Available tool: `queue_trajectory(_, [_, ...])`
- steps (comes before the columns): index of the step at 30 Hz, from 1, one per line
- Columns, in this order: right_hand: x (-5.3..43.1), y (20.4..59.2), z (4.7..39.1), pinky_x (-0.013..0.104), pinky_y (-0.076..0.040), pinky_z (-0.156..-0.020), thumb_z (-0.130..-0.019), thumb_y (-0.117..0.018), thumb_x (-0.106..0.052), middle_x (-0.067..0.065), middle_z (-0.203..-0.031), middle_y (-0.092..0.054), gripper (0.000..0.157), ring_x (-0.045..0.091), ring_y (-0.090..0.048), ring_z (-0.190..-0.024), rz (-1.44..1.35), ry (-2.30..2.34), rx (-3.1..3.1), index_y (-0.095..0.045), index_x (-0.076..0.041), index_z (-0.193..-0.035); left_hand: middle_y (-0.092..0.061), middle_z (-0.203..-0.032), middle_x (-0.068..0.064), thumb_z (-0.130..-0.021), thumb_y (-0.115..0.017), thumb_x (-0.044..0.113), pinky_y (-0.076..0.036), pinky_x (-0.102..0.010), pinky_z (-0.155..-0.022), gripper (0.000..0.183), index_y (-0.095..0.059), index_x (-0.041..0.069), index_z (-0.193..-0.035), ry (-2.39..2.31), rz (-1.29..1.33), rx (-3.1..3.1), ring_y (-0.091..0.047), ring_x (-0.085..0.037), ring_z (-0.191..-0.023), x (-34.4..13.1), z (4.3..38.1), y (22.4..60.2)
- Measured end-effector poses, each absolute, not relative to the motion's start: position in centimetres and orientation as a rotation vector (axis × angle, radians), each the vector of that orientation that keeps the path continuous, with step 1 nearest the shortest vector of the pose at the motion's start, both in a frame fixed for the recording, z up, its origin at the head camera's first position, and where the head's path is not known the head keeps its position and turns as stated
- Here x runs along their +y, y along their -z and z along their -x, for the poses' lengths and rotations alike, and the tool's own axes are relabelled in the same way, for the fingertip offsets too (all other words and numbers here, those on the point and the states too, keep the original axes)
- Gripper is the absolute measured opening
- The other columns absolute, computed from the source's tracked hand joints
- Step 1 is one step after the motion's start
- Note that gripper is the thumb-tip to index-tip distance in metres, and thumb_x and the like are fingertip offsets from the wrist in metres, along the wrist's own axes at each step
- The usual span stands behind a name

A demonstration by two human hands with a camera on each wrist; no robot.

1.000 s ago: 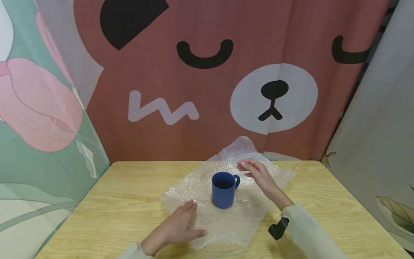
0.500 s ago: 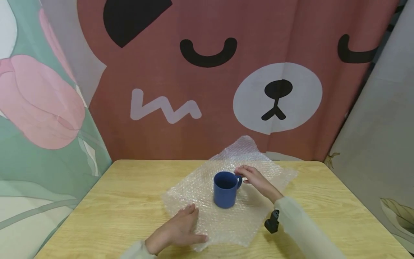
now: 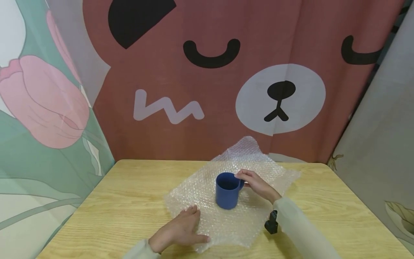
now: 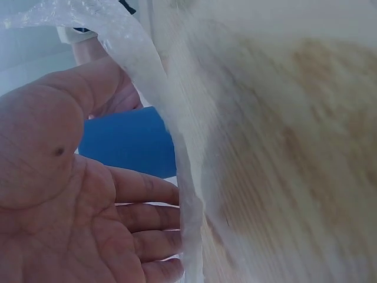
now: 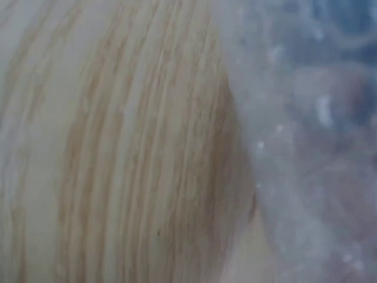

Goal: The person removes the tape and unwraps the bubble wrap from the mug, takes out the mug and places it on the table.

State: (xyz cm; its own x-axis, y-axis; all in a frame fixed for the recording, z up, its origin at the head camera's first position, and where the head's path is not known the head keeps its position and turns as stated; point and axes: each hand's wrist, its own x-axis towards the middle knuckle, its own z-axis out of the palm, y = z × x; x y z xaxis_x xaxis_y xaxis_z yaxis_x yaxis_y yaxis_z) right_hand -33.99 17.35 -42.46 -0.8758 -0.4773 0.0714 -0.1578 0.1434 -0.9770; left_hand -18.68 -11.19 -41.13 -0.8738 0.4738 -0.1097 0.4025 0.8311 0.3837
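Note:
A blue mug [image 3: 226,198] stands upright on a sheet of bubble wrap [image 3: 226,230], its mouth facing up. My right hand [image 3: 260,187] holds it at the handle on the right, fingertips by the rim; the fingers partly cover the handle. On the sheet's near left edge rests my left hand [image 3: 182,228], fingers extended and thumb spread, apart from the mug. In the left wrist view, the mug [image 4: 126,144] shows behind the left palm [image 4: 65,194]. The right wrist view is blurred, with bubble wrap [image 5: 312,200] filling its right side.
Beneath the sheet is a wooden table [image 3: 129,190], visible on both sides. A patterned curtain [image 3: 168,144] hangs along its far edge, and the sheet's far corner rises against it. A small black device [image 3: 271,223] sits at the right wrist.
My right hand has come down and left from above the bubble wrap onto the mug's handle. The left hand keeps its place on the sheet. The whole view has shifted slightly.

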Motion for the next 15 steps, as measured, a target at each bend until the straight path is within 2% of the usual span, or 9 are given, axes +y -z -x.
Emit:
queue_trajectory(4, [17.7, 43.1, 34.3, 0.036, -0.045, -0.086, -0.103, -0.041, -0.015, -0.001, -0.089, -0.053, 0.021, 0.011, -0.051, -0.088, 0.711, 1.841, 2.052, -0.058, -0.010, -0.091, -0.036, -0.145, -0.031, -0.084, -0.070, 0.051, -0.026, -0.055, -0.109, 0.089, -0.043, -0.015, -0.136, -0.519, -0.684, 2.807, -0.031, -0.043, -0.136, -11.2, 18.7, 41.3])
queue_trajectory(8, [17.7, 43.8, 34.7, 0.028, -0.043, -0.075, -0.101, -0.032, -0.009, -0.004, -0.082, -0.049, 0.029, 0.009, -0.048, -0.079, 0.791, 1.878, 1.953, -0.054, -0.014, -0.082, -0.037, -0.144, -0.031, -0.083, -0.071, 0.050, -0.026, -0.056, -0.109, 0.088, -0.043, -0.015, -0.136, -0.508, -0.705, 2.817, -0.033, -0.042, -0.135, -11.3, 18.9, 41.5])
queue_trajectory(15, [17.6, 44.1, 34.8, 0.028, -0.033, -0.065, -0.094, -0.038, -0.004, 0.003, -0.078, -0.042, 0.016, 0.016, -0.039, -0.070, 0.793, 1.868, 1.943, -0.044, -0.003, -0.078, -0.036, -0.144, -0.032, -0.083, -0.073, 0.047, -0.027, -0.055, -0.109, 0.086, -0.044, -0.015, -0.135, -0.494, -0.689, 2.824, -0.033, -0.043, -0.135, -11.3, 19.1, 41.3])
